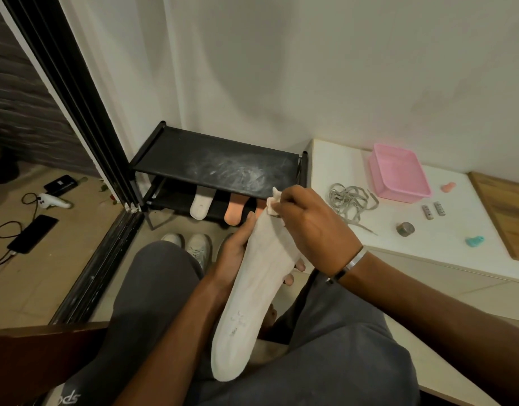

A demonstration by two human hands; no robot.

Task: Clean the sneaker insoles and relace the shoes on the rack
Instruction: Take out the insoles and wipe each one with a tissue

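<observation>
I hold a long white insole [246, 303] over my lap, its toe end pointing away from me. My left hand [235, 253] grips it from underneath at the middle, with fingertips showing past its right edge. My right hand [308, 227] pinches a small white cloth [272, 204] against the insole's far end. A black two-tier shoe rack [214, 162] stands against the wall, its top shelf smeared with white dust. On its lower shelf lie a white insole [200, 207] and an orange insole [234, 213]. White sneakers [194, 244] sit on the floor beyond my knees.
A low white table [445, 230] to the right carries a tangle of grey laces [349, 200], a pink tub [398, 174], two batteries [434, 210], a small tape roll [405, 228] and a wooden board [507, 218]. Behind the black door track on the left are a phone [33, 232] and cables.
</observation>
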